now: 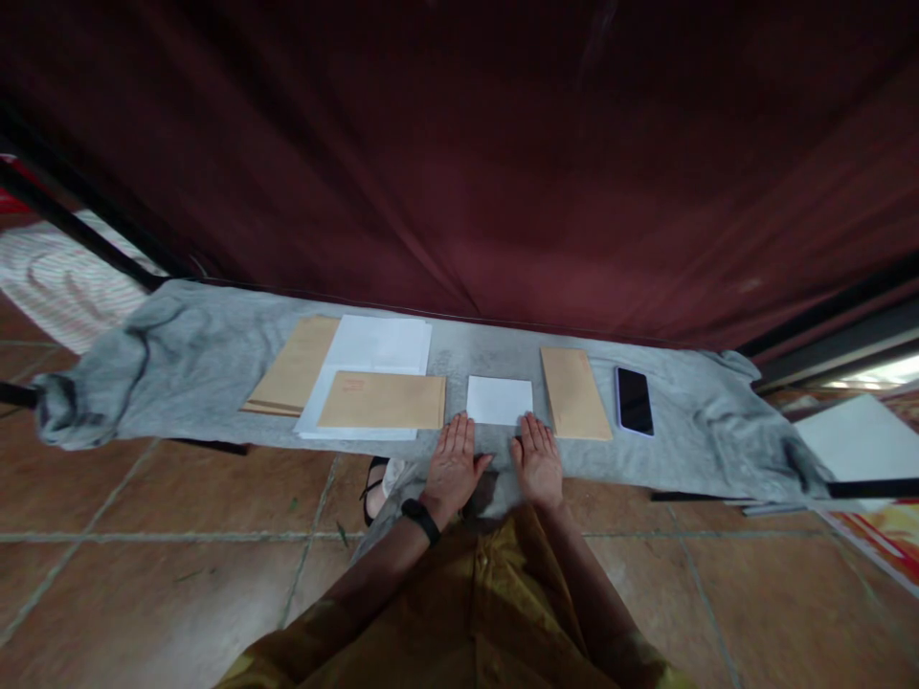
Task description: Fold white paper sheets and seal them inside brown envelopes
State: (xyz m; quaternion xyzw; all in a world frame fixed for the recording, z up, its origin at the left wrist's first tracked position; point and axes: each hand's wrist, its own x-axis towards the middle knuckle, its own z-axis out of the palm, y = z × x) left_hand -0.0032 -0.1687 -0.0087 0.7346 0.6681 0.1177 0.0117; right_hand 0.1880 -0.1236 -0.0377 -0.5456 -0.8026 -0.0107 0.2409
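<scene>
My left hand (pixel 454 461) lies flat and open on the grey cloth (pixel 201 359), fingers stretched forward, a black band on its wrist. My right hand (pixel 537 457) rests flat and open beside it. Both sets of fingertips reach the near edge of a small folded white paper (pixel 500 399). A brown envelope (pixel 383 400) lies just left of the left hand, on top of white sheets (pixel 377 343). Another brown envelope (pixel 574 391) lies right of the right hand. Neither hand holds anything.
A black phone (pixel 634 400) lies at the right on the cloth. More brown envelopes (pixel 294 366) sit at the left. A dark red curtain (pixel 503 163) hangs behind. Tiled floor (pixel 144 565) is below; a white board (pixel 862 438) lies far right.
</scene>
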